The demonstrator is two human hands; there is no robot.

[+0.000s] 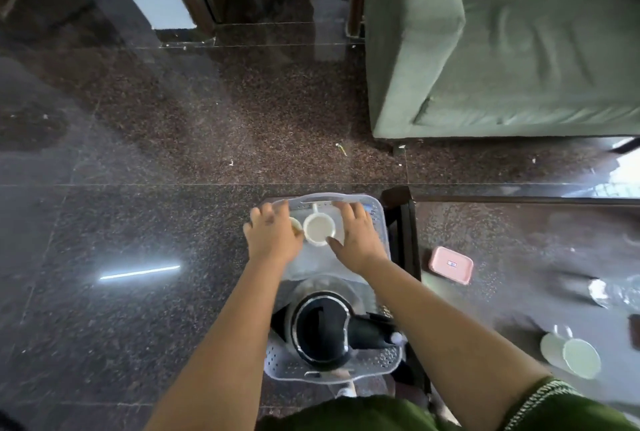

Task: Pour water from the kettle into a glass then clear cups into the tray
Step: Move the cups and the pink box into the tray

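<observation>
kettle (323, 332) in tray (377, 212) (near end) — hands flank cup (319, 228)

The pink lid's (451, 264) small label is unreadable.

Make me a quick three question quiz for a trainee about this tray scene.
1. True or false: the kettle stands in the tray.
2. Which lies on the glass table? A) pink lid B) a spoon C) a book
3. Fill in: the white mug sits between the left hand and the ____ hand.

Key: 1 true; 2 A; 3 right.
</observation>
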